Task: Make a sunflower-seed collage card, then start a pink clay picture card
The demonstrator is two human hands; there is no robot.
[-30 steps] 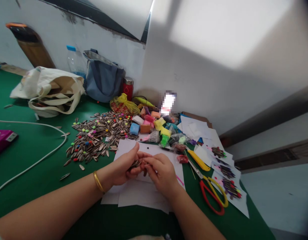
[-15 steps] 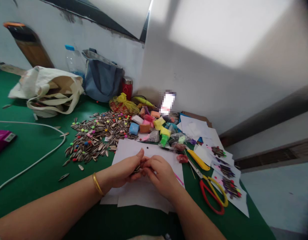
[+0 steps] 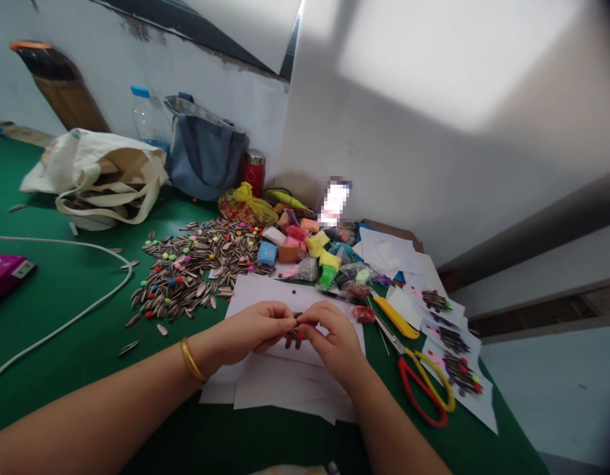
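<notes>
Over the white paper sheets, my left hand and my right hand meet, fingertips pinched together. Between them is a small seed cluster, dark with reddish bits and mostly covered by my fingers. A black bead lies on the paper just beyond. To the left spreads a heap of striped sunflower seeds dotted with small coloured balls. Similar seed clusters with coloured dots sit on paper pieces at the right.
Wrapped modelling clay blocks lie behind the paper. Scissors with red and yellow handles and a yellow utility knife are on the right. A white cable, a cloth bag and a blue bag are on the left.
My hands have turned and moved slightly right. The left palm was cupped upward around the seeds; now its fingers pinch the cluster together with the right fingertips, and more of it shows.
</notes>
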